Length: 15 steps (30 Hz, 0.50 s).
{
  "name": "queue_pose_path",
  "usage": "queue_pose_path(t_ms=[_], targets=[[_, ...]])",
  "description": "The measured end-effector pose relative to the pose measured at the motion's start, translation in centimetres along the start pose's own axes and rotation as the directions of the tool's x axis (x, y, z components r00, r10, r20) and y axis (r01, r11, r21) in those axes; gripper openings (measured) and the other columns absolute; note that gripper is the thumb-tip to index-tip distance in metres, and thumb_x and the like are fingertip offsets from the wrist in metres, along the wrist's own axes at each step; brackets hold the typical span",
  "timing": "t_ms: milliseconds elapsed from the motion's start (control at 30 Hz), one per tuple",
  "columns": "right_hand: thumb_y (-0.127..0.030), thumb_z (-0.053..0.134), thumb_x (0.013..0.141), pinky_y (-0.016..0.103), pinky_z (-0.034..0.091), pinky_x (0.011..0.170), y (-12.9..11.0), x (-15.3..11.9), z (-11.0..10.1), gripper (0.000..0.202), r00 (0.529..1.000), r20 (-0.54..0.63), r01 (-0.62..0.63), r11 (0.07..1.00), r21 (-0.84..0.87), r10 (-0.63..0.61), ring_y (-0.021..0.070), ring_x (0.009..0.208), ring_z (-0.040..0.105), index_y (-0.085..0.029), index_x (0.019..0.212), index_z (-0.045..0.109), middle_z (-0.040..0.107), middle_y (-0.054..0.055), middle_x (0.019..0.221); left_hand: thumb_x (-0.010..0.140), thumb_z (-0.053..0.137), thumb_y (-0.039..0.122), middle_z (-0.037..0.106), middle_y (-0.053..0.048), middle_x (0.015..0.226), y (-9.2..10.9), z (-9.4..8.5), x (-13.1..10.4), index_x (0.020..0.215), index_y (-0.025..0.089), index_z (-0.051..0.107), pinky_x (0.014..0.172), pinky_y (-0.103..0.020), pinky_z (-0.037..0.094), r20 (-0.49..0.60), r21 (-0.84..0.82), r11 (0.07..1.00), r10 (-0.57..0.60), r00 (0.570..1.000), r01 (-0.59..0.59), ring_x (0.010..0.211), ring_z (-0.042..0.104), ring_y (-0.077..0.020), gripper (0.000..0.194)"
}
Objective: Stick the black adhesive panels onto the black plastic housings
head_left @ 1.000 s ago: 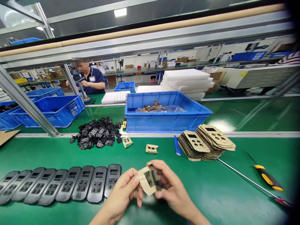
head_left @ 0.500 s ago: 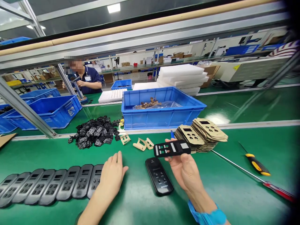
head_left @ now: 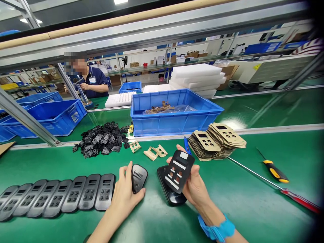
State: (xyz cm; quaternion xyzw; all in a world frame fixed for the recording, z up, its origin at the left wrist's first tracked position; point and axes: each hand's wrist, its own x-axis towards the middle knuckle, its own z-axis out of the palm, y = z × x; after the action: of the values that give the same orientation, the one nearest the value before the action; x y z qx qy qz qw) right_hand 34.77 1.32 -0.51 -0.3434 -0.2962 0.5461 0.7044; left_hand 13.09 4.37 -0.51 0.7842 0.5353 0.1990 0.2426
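My left hand (head_left: 126, 185) grips a small grey-black cover panel (head_left: 138, 177) by its edges, tilted up above the green bench. My right hand (head_left: 194, 184) holds a black faceplate (head_left: 179, 170) with round button holes and white strips, its broad side turned toward me. Under that faceplate a glossy black remote-like device (head_left: 174, 199) lies on the bench, partly covered from view. Left of my left hand, several grey cover panels with four-button pads and dark windows, such as the end panel (head_left: 105, 192), overlap in a row.
Beyond the hands are a heap of small black pads (head_left: 101, 138), curled beige backing pieces (head_left: 152, 153) and stacked beige sheets (head_left: 205, 145). A blue bin (head_left: 174, 125) stands behind. Two screwdrivers, one yellow-black (head_left: 275, 171) and one red-handled (head_left: 298, 199), lie right. A co-worker (head_left: 92, 81) sits across.
My left hand, flat with fingers stretched before, now has a grey cover panel in its grip. My right hand has turned the black faceplate more upright and shifted it over the device.
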Motion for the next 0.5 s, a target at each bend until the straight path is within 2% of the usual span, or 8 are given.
queue_pose_path(t_ms=[67, 133, 200, 267, 300, 367, 500], targets=[[-0.074, 0.053, 0.074, 0.029, 0.051, 0.058, 0.1, 0.0, 0.1, 0.073, 1.000, 0.004, -0.005, 1.000, -0.007, 0.005, 0.0174, 0.068, 0.055, -0.039, 0.137, 0.038, 0.059, 0.002, 0.092, 0.070, 0.068, 0.031, 0.042, -0.010, 0.123, 0.4, 0.0, 0.7, 0.146, 0.024, 0.025, 0.095, -0.043, 0.043, -0.035, -0.191, 0.981, 0.018, 0.999, -0.025, 0.111, 0.051, -0.0283, 0.087], [-0.075, 0.051, 0.075, 0.026, 0.049, 0.057, 0.1, 0.0, 0.2, 0.072, 1.000, 0.002, 0.000, 1.000, -0.015, 0.000, 0.0161, 0.066, 0.052, -0.037, 0.135, 0.041, 0.057, 0.001, 0.087, 0.070, 0.071, 0.033, 0.045, -0.009, 0.123, 0.8, 0.2, 1.4, 0.144, 0.024, 0.031, 0.104, -0.042, 0.035, -0.009, -0.425, 0.905, 0.024, 1.000, -0.025, 0.120, 0.046, -0.0278, 0.085], [-0.076, 0.050, 0.075, 0.024, 0.048, 0.056, 0.1, 0.0, 0.2, 0.071, 1.000, 0.003, -0.017, 1.000, 0.008, 0.017, 0.0147, 0.065, 0.049, -0.036, 0.132, 0.046, 0.054, 0.001, 0.083, 0.075, 0.068, 0.035, 0.049, -0.011, 0.128, 1.2, 0.6, 1.9, 0.143, 0.021, 0.033, 0.108, -0.041, 0.030, 0.091, -0.684, 0.727, 0.014, 0.996, 0.052, 0.124, 0.044, -0.0259, 0.078], [-0.076, 0.050, 0.075, 0.022, 0.046, 0.053, 0.0, 0.1, 0.2, 0.069, 0.998, 0.010, -0.056, 0.996, 0.069, 0.056, 0.0134, 0.063, 0.047, -0.035, 0.130, 0.048, 0.053, 0.000, 0.081, 0.078, 0.067, 0.033, 0.051, -0.013, 0.132, 1.5, 1.1, 2.2, 0.144, 0.018, 0.032, 0.108, -0.038, 0.031, 0.211, -0.858, 0.482, 0.018, 0.977, 0.176, 0.124, 0.046, -0.0242, 0.076], [-0.076, 0.049, 0.076, 0.021, 0.045, 0.052, -0.1, 0.1, 0.2, 0.067, 0.997, 0.016, -0.082, 0.991, 0.106, 0.081, 0.0128, 0.062, 0.046, -0.035, 0.129, 0.050, 0.053, 0.000, 0.081, 0.076, 0.069, 0.031, 0.053, -0.014, 0.132, 1.6, 1.4, 2.3, 0.144, 0.017, 0.031, 0.106, -0.037, 0.033, 0.265, -0.897, 0.372, 0.020, 0.964, 0.239, 0.122, 0.049, -0.0241, 0.078], [-0.073, 0.049, 0.078, 0.019, 0.043, 0.050, -0.1, 0.2, 0.2, 0.062, 0.991, 0.025, -0.135, 0.977, 0.166, 0.133, 0.0119, 0.061, 0.044, -0.034, 0.127, 0.051, 0.053, 0.000, 0.080, 0.071, 0.075, 0.027, 0.059, -0.015, 0.126, 1.7, 1.8, 2.2, 0.142, 0.016, 0.035, 0.101, -0.036, 0.038, 0.333, -0.921, 0.221, 0.015, 0.943, 0.322, 0.114, 0.055, -0.0245, 0.082], [-0.048, 0.067, 0.081, 0.013, 0.036, 0.042, 0.2, 0.2, 0.3, 0.046, 0.982, -0.015, -0.183, 0.976, 0.116, 0.186, 0.0084, 0.054, 0.038, -0.036, 0.123, 0.052, 0.050, -0.004, 0.075, 0.066, 0.080, 0.022, 0.063, -0.013, 0.120, 1.7, 2.1, 1.8, 0.130, 0.017, 0.050, 0.090, -0.031, 0.045, 0.406, -0.912, 0.054, -0.019, 0.914, 0.407, 0.106, 0.060, -0.0234, 0.071]])
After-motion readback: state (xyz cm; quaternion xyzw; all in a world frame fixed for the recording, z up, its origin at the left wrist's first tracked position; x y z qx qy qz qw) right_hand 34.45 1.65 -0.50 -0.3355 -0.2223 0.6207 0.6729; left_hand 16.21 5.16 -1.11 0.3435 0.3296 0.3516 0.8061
